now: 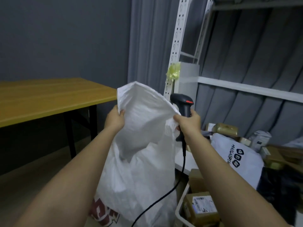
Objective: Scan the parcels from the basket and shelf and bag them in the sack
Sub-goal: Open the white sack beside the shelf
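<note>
Left hand: your left hand [114, 119] is pinching the left edge of the sack's rim, mid-frame, fingers curled over the fabric. Looks like that's there to pull the mouth apart.

Right hand: your right hand [188, 122] is doing double duty, wrapped round the handle of the scanner [182, 104] while the thumb and fingers also clamp the right edge of the rim. So it's clenched on both at once. My guess is you're keeping the scanner ready instead of putting it down.

Sack: the white woven sack [141, 145] hangs between both hands in the centre of the frame, mouth lifted and partly spread, its body drooping toward the bottom with red print low down. Can't tell if anything's inside.

Scanner cable: the black cable [177, 181] trails down from the handle across the front of the sack to the bottom edge. Could snag when parcels go in, I'd say.

Parcels: none in hand. Brown boxes sit in the white basket [178, 208] at lower right, one labelled box [200, 207] on top. More boxes and a white printed mailer bag [236, 161] are piled on the lower shelf [188, 163] at right.

Table: a wooden table [49, 99] stands at left, well apart from the sack.

Stage: reads like opening the sack so it's ready for bagging; scanning looks not yet begun on these.
</note>
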